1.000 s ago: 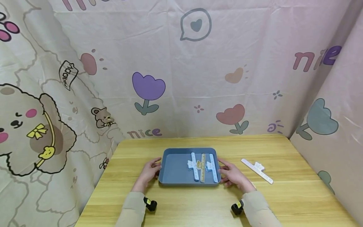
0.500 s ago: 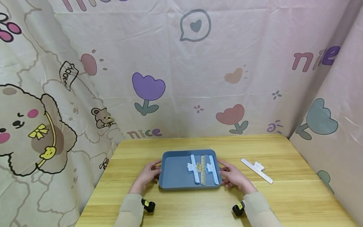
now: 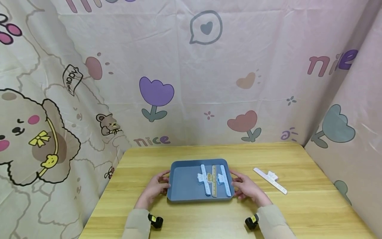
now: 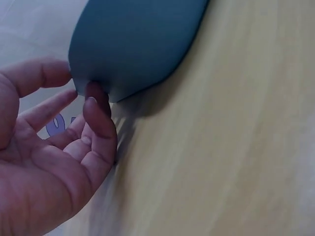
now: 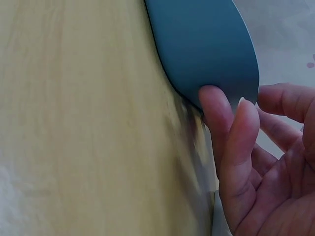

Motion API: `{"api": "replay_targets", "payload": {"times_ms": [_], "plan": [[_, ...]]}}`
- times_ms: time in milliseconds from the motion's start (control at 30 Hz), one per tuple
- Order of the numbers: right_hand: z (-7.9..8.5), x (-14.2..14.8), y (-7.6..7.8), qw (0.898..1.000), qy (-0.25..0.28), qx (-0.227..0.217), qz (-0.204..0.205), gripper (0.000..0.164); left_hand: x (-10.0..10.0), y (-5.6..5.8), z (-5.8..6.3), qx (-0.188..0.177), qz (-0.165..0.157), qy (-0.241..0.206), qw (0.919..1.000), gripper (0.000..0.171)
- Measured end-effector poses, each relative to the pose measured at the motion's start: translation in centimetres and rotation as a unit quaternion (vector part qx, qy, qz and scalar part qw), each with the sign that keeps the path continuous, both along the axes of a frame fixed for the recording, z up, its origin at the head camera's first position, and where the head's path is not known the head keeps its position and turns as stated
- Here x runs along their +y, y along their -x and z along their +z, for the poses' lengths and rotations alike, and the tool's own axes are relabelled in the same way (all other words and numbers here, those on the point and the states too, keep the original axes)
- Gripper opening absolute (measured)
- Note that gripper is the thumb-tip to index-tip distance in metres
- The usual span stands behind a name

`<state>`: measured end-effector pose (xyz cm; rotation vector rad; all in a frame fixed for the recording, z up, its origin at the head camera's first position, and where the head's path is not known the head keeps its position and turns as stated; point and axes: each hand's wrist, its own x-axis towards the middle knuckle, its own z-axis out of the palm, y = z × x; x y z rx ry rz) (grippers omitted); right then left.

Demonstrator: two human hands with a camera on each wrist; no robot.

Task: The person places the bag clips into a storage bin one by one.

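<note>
A grey-blue rectangular tray (image 3: 182, 184) lies on the wooden table between both hands. My left hand (image 3: 155, 189) holds its left short side, fingertips on the outer wall and at the rim, seen close in the left wrist view. At the opposite end my right hand (image 3: 248, 188) holds the tray's right side in the same way. Inside, towards the right, lie three long ruler clips with animal-shaped grips: a pale blue ruler clip (image 3: 205, 181), a clear golden-brown ruler clip (image 3: 214, 182) and another blue ruler clip (image 3: 225, 181). The tray's left half shows bare bottom.
A white-and-lilac ruler clip (image 3: 270, 180) lies aslant on the table (image 3: 304, 209), right of the right hand. Behind the table's far edge hangs a printed cloth (image 3: 191, 126), with more cloth along both sides. Black wrist cameras (image 3: 156, 221) sit at the sleeves.
The tray, with the ruler clips in it, has slid a little towards me. Both hands have stayed on its sides and come back with it. The loose ruler clip has not moved.
</note>
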<state>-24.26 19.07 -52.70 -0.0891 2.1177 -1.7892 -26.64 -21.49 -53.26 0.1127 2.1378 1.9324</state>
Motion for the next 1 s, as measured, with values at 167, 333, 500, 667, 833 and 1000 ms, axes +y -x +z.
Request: {"api": "replay_targets", "payload": {"times_ms": [167, 333, 500, 667, 833, 1000], "plan": [[0.0, 0.0, 0.0, 1.000, -0.004, 0.009, -0.002, 0.060, 0.2, -0.3, 0.0, 0.002, 0.016, -0.007, 0.9998, 0.062], [0.4, -0.3, -0.2, 0.999, -0.024, 0.018, -0.010, 0.057, 0.2, -0.6, 0.0, -0.001, 0.018, -0.002, 0.9998, 0.060], [0.9, -0.1, -0.4, 0.999, -0.032, 0.029, -0.023, 0.059, 0.3, -0.9, 0.3, -0.004, 0.016, -0.003, 0.9999, 0.060], [1.6, 1.3, -0.3, 0.998, -0.015, 0.055, -0.012, 0.058, 0.7, -1.9, 2.2, -0.006, 0.003, -0.004, 1.0000, 0.060], [2.7, 3.0, -0.6, 0.997, -0.001, 0.078, -0.026, 0.057, 1.0, -2.2, 2.8, -0.010, 0.001, -0.002, 1.0000, 0.059], [3.6, 4.7, -1.1, 0.996, -0.001, 0.072, -0.058, 0.056, 0.9, -1.8, 2.2, -0.013, -0.003, -0.011, 0.9999, 0.059]]}}
